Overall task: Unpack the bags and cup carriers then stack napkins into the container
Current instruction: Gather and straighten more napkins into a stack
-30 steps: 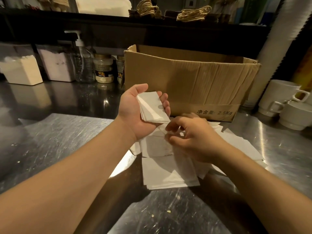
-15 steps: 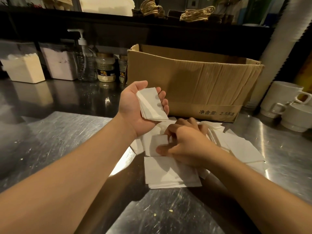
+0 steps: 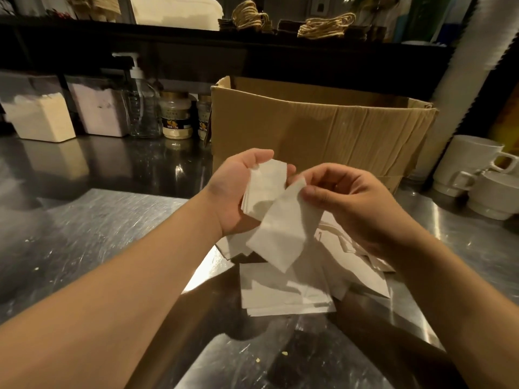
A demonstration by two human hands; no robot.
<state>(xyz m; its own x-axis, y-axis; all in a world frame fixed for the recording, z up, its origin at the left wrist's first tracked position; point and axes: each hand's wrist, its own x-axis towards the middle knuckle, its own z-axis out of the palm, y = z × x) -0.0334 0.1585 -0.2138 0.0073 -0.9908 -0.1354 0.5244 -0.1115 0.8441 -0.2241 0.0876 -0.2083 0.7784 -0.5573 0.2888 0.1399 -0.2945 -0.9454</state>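
Small stack of napkins [image 3: 265, 189] sits in my left hand [image 3: 238, 192], palm up, thumb at the top edge, fingers curled behind – firm hold, stack tilted a bit toward me. My right hand [image 3: 356, 209] pinches one single napkin [image 3: 283, 231] by its upper corner betw. thumb & forefinger; it hangs diagonally, lower corner pointing down at the table, upper part overlapping the front of the stack. Both hands are raised above the counter, just in front of the box.

Under them, a loose pile of napkins [image 3: 283, 290] lies on the steel counter [image 3: 92, 234] – some flat & squared near me, others fanned out to the right under my right wrist. A few crumbs [image 3: 284, 353] on the metal close to me.

Behind the hands: open cardboard box [image 3: 317, 133], flaps up, creased front wall; can't see inside. Left of it, 2 small jars [image 3: 176, 116] w/ dark labels, a clear pump bottle [image 3: 141, 102], then 2 tubs [image 3: 39, 113] holding pale powder. Far right: white cups [image 3: 471, 164], stacked, handles facing right. Shelf above carries coils of twine [image 3: 325, 25] & a white lidded tub [image 3: 175, 9].
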